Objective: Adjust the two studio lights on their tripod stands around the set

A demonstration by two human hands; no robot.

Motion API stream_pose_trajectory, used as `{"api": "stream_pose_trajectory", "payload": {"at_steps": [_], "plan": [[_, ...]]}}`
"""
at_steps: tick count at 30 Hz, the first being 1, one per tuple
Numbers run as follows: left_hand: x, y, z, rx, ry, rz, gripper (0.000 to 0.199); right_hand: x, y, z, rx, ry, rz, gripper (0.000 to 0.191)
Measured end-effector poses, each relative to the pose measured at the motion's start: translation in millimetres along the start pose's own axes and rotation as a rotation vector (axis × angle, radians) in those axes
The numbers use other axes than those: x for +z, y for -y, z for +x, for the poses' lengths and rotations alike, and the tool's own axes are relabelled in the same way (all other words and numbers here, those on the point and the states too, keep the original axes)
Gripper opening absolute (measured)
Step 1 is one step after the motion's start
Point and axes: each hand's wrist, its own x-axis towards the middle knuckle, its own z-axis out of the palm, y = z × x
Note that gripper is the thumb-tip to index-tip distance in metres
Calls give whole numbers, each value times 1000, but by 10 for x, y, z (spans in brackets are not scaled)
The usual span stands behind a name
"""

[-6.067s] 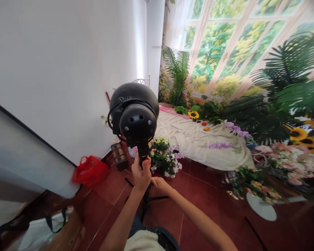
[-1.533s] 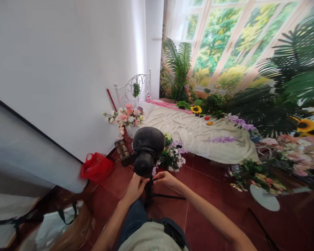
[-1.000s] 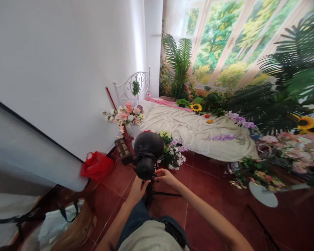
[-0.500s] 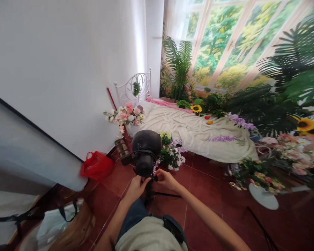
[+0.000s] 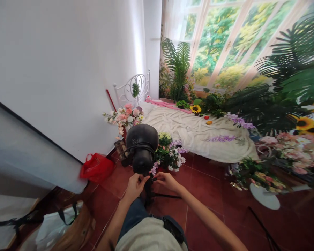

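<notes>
A black studio lamp [image 5: 142, 146] with a cable wound round it stands upright in front of me on a dark stand [image 5: 148, 191]. My left hand [image 5: 135, 185] is at the left of the joint under the lamp, thumb and fingers pinched together on a part too small to make out. From the right, my right hand [image 5: 165, 181] pinches a small black knob [image 5: 155, 179] at the same joint. Both hands are close together, just below the lamp's lower end.
A white metal bed [image 5: 199, 129] with a cream blanket and flowers lies ahead. A red plastic bag [image 5: 97, 168] and a brown bag [image 5: 81, 226] are on the tiled floor at left. Flowers surround a white round base [image 5: 265, 197] at right.
The lamp's head has shifted slightly left and up, its wide end now farther left. My left hand has moved slightly left; both hands remain at the joint.
</notes>
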Motion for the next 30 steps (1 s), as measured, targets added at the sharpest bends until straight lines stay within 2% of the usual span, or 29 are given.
{"api": "stream_pose_trajectory", "payload": {"at_steps": [5, 9, 12, 15, 19, 30], "plan": [[-118, -199, 88, 20, 31, 70, 34, 12, 15, 5, 5, -2, 15, 41], [-244, -518, 213, 69, 62, -6, 34, 16, 9, 8, 8, -6, -1, 38], [-304, -767, 347, 158, 23, -105, 32, 17, 20, 4, -3, -17, -19, 35], [-321, -949, 482, 249, -40, -236, 36, 22, 46, -1, -14, -24, -8, 34], [-311, -1086, 598, 332, -61, -342, 41, 34, 37, -1, -14, -22, 8, 36], [-290, -1498, 805, 418, -121, -578, 40, 69, 60, -74, -28, -68, -95, 37]]}}
